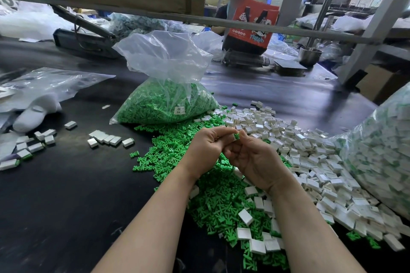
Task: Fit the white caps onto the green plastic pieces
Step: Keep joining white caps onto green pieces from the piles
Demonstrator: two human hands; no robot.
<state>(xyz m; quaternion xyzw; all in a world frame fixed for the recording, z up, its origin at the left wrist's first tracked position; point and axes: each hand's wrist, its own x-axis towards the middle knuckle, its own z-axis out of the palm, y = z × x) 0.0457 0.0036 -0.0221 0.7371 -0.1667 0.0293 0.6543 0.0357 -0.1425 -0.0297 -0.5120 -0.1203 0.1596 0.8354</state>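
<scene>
Both of my hands meet above a heap of loose green plastic pieces (213, 197) in the middle of the black table. My left hand (206, 150) and my right hand (255, 159) pinch one small green piece (236, 136) between their fingertips. Whether a white cap sits on it is hidden by my fingers. A large pile of white caps (310, 150) spreads to the right of my hands. An open clear bag of green pieces (164, 104) stands just behind the heap.
Several assembled capped pieces (104, 138) lie scattered at the left, near a white glove (33, 113) and flat plastic bags. A big clear bag of finished pieces (381, 153) fills the right edge. A person sits across the table behind a red box (250, 26).
</scene>
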